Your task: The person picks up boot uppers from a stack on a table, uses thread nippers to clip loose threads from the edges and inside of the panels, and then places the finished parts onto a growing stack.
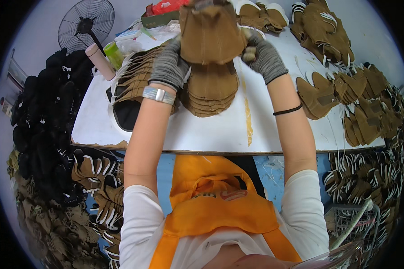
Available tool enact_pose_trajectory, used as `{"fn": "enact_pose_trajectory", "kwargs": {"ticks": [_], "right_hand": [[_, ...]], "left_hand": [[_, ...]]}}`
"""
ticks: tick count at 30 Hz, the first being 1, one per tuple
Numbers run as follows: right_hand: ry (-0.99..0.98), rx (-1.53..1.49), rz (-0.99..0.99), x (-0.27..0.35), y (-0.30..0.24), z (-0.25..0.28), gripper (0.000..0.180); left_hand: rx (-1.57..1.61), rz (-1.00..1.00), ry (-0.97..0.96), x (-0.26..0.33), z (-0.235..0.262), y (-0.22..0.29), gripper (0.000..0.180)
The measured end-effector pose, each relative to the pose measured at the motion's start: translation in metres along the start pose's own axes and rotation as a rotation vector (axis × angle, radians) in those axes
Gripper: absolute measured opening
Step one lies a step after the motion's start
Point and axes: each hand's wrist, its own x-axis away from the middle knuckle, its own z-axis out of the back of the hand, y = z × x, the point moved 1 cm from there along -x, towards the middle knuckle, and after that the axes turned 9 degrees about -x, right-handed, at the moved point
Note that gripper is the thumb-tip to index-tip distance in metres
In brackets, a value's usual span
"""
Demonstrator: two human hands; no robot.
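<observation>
A brown fabric cap [213, 38] is held up between my two hands over the far part of the table, its rounded brim toward me. My left hand [169, 63], in a grey knitted glove, grips its left edge, the fingertips partly hidden behind the fabric. On the opposite edge, my gloved right hand [264, 56] has its fingers curled in. Right below the held cap lies a stack of nested brown caps [209, 96], their curved brims layered toward me. Beside my left forearm rests a row of brown pieces with dark linings [132, 83].
The white table [274, 130] carries more brown pieces [318, 96] at the right and a brown heap [323, 33] farther back. A pink bottle [100, 62] and green cup [114, 54] stand near the fan [85, 26]. Black piles [49, 116] rise at the left.
</observation>
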Motion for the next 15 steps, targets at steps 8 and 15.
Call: {"fn": "enact_pose_trajectory", "kwargs": {"ticks": [8, 15], "right_hand": [[0.185, 0.273, -0.051, 0.002, 0.053, 0.063, 0.008], [0.212, 1.434, 0.586, 0.018, 0.03, 0.055, 0.033]], "left_hand": [[-0.497, -0.094, 0.101, 0.026, 0.068, -0.042, 0.032], [-0.99, -0.393, -0.039, 0.062, 0.043, -0.031, 0.045]]}}
